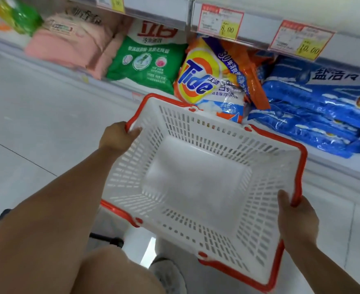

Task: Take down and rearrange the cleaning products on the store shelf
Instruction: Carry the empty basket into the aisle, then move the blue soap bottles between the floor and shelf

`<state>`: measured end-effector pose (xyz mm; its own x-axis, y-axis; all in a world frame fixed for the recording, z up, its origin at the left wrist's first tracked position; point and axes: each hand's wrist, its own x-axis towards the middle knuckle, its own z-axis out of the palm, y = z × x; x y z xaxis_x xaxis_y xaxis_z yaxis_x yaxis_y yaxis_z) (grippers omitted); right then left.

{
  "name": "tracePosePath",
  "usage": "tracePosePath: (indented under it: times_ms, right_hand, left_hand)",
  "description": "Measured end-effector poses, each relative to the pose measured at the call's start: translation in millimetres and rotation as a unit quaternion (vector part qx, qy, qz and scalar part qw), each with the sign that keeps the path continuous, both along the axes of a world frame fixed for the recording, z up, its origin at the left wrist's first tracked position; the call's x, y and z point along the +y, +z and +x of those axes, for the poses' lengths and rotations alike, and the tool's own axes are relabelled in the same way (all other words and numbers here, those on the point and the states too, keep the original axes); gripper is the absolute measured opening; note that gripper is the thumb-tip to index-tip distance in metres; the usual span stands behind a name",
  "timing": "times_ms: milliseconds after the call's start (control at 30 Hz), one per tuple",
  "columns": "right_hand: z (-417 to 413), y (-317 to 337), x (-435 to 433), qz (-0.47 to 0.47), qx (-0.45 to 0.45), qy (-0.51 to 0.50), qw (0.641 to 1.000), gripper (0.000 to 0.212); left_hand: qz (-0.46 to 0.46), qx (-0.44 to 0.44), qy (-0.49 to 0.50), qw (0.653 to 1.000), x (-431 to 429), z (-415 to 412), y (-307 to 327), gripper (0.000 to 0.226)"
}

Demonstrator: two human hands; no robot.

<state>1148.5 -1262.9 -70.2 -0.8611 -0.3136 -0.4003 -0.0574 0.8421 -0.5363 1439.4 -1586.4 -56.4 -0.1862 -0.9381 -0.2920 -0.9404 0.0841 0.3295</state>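
Pink detergent bags (69, 43) at left end of low shelf (334, 172), then green bag (145, 62), Tide bag (204, 81) slumped over shelf edge, blue bags (323, 107) at right. Open floor (37, 124) at left. Left hand (117, 136) clamped on white basket (196, 183) rim, right hand (297, 219) gripping opposite rim. Basket held just before shelf edge, near Tide bag.

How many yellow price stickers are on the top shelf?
3 stickers: above the pink bags, above the Tide bag, above the blue bags. Others may be out of view.
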Motion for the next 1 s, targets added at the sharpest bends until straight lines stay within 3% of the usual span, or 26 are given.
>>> tracePosePath:
  times_ms: [167,300,400,500,567,700,867,1000]
  right_hand:
    - [4.3,-2.1,-2.2,-0.015,-0.014,0.006,1.0,0.038]
    - [-5.1,10.8,-5.3,0.008,-0.072,0.03,0.997,0.037]
    - [-15.6,30.1,-1.3,0.021,-0.099,0.05,0.994,0.049]
    - [-43.0,56.0,10.5,-0.025,-0.017,0.04,0.999,0.058]
    - [-66.5,82.9,17.9,-0.081,0.034,0.022,0.996,0.045]
    - [-118.2,137.7,35.3,-0.201,0.123,-0.013,0.972,0.031]
    - [-189.1,199.4,68.0,-0.328,0.23,-0.057,0.914,0.019]
    - [-251.6,239.6,87.3,-0.362,0.283,-0.078,0.885,0.026]
  left_hand:
    - [0.008,-0.019,0.005,1.0,-1.1,0.2,-2.6,0.04]
    - [0.091,-0.083,0.032,0.992,-8.2,-4.2,7.3,0.066]
    - [-0.031,-0.144,0.001,0.989,1.2,-29.8,35.5,0.079]
    - [-0.154,-0.003,-0.182,0.971,33.9,-82.0,71.7,0.052]
    - [-0.131,0.093,-0.299,0.941,71.6,-132.8,102.0,0.043]
    - [-0.141,0.209,-0.462,0.85,151.3,-249.3,157.5,0.047]
    - [-0.123,0.303,-0.491,0.807,210.7,-375.3,197.7,0.043]
    - [-0.111,0.348,-0.474,0.801,237.5,-442.9,210.9,0.051]
